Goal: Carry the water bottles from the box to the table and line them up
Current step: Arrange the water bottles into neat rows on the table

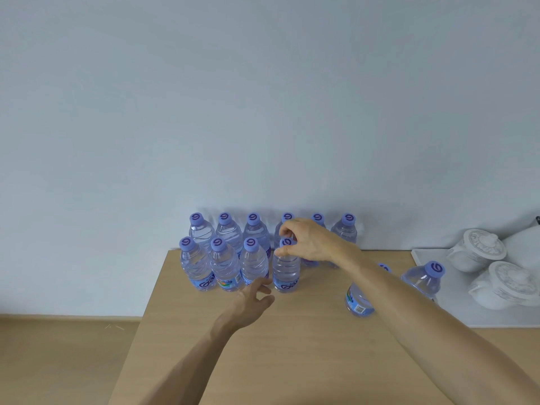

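Clear water bottles with purple caps stand in two rows at the far edge of the wooden table. The back row runs along the wall. In the front row, my right hand pinches the cap and neck of the fourth bottle, which stands upright on the table. My left hand hovers just in front of the third front-row bottle, fingers loosely spread, holding nothing. Two more bottles stand apart at the right, one partly hidden behind my right forearm. No box is in view.
A white tray at the table's right side carries two white lidded ceramic pots. The table's left edge drops off to a wooden floor. A pale wall stands directly behind the bottles.
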